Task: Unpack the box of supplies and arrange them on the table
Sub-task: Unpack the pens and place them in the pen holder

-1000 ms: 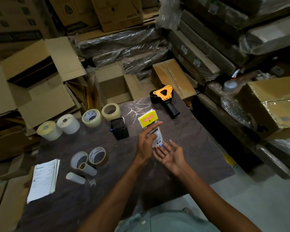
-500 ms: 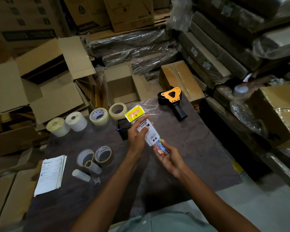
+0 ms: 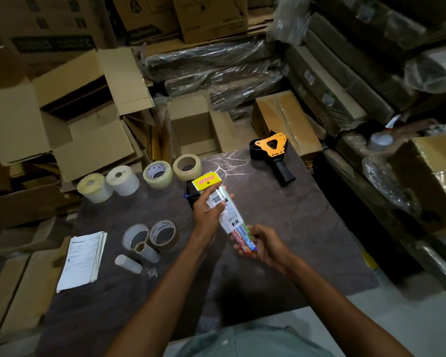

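Observation:
Both hands hold a clear pen pack [image 3: 231, 217] with a yellow header card above the dark table [image 3: 307, 222]. My left hand [image 3: 208, 212] grips the pack's upper part. My right hand [image 3: 262, 244] curls round its lower end, where coloured pens show. Partly hidden behind my left hand stands a black holder [image 3: 191, 190]. An orange-and-black tape dispenser [image 3: 272, 153] lies at the far right of the table. Tape rolls [image 3: 158, 174] and white label rolls [image 3: 108, 183] line the far left edge. An open cardboard box [image 3: 193, 127] stands just beyond the table.
Two more tape rolls [image 3: 153, 235] with white tubes [image 3: 137, 257] lie at mid-left, and a stack of papers [image 3: 84, 258] sits near the left edge. Open cartons [image 3: 70, 117] and wrapped bundles [image 3: 216, 70] crowd the floor behind and to the right.
My right hand, which lay flat under the pack, has curled round its lower end. The pack has tilted and both hands have risen slightly.

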The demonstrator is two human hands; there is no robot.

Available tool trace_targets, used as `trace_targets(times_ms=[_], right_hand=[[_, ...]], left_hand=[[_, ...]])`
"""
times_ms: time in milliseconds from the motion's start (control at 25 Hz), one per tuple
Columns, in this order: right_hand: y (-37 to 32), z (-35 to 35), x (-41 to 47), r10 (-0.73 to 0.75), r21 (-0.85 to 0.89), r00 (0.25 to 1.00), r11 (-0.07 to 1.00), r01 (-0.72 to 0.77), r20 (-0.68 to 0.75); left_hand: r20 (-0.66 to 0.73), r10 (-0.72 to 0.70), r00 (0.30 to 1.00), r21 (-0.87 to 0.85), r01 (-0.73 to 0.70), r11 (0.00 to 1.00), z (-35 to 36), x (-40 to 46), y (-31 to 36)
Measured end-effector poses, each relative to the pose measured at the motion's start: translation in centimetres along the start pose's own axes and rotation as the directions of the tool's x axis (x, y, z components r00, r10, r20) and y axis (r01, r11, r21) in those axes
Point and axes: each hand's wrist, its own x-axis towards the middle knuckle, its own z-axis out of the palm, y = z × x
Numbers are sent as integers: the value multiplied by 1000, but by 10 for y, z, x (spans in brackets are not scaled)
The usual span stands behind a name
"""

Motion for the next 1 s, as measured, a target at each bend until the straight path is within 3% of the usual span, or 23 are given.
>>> trace_targets(times_ms=[80, 160, 280, 560, 760, 1000], right_hand=[[-7, -1, 4, 17, -275, 999, 961, -8, 33], [-12, 2, 9, 26, -521, 1000, 853, -23, -2], [-11, 10, 22, 23, -691, 999, 722, -34, -25], [8, 26, 31, 210, -589, 974, 799, -119, 88], [3, 37, 32, 412, -514, 908, 797, -318, 77], [9, 51, 27, 393, -494, 908, 824, -277, 146]], left_hand=[[6, -30, 1000, -6, 30, 1000, -3, 0, -2], [7, -51, 999, 3, 51, 999, -4, -3, -3], [-11, -83, 996, -9, 83, 996, -6, -6, -2], [-51, -160, 986, -65, 157, 985, -33, -8, -13], [-32, -176, 984, -83, 173, 981, -45, -17, -12], [-137, -184, 973, -78, 174, 982, -60, -18, -10]])
